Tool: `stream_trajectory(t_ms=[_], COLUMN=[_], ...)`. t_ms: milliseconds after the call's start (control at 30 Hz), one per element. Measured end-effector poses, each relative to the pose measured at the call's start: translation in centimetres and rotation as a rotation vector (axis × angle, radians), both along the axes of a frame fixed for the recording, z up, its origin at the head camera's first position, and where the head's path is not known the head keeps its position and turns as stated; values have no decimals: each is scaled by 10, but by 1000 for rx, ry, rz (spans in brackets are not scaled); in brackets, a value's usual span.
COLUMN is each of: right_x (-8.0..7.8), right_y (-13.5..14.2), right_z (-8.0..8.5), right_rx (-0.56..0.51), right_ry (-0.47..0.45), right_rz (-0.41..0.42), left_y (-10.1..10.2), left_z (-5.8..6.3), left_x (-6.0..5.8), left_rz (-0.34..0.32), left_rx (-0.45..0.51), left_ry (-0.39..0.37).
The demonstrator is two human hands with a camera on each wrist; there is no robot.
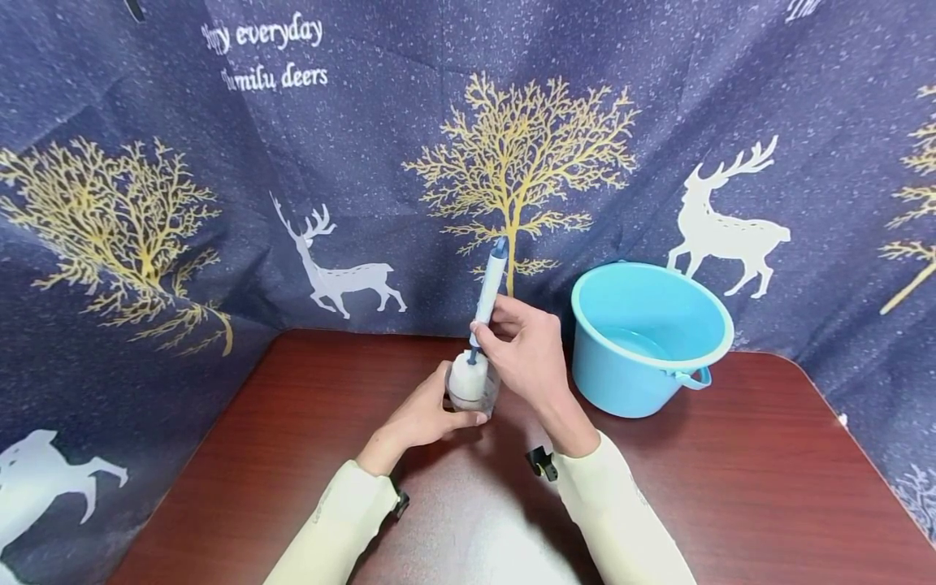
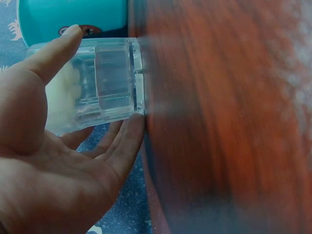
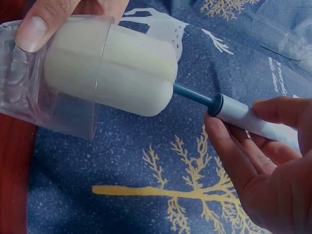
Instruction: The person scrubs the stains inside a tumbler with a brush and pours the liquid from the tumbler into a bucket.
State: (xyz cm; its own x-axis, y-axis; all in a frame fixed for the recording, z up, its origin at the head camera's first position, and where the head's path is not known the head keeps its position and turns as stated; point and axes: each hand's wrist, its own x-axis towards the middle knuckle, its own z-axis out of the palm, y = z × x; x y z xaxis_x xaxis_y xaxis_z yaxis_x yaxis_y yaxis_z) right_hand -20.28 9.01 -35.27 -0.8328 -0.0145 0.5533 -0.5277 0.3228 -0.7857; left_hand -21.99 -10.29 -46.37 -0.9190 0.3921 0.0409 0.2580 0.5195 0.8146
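Note:
A clear plastic cup stands on the table, with my left hand wrapped around its side. In the left wrist view the thumb lies along one side of the cup and the fingers along the other. My right hand grips the light blue handle of a sponge cup brush between thumb and fingers. The brush slants upward out of the cup. Its white sponge head is partly inside the cup, its upper end showing above the rim in the right wrist view. A dark blue stem joins sponge and handle.
To the right of my right hand, a light blue bucket stands on the reddish-brown wooden table, its handle hanging at the front right. Behind the table hangs a dark blue cloth printed with deer and golden trees.

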Motion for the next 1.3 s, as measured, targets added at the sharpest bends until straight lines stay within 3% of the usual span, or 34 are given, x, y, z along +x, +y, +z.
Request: stream_trajectory(t_ms=[767, 1300], right_x=[3, 2], right_y=[-7, -8], right_z=[-2, -2], right_rx=[-61, 56], right_ry=[19, 140], right_rz=[31, 5], left_y=[-1, -1], left_z=[-2, -1], left_x=[0, -1], left_rz=[-7, -10], left_rx=[4, -8], left_ry=[20, 28])
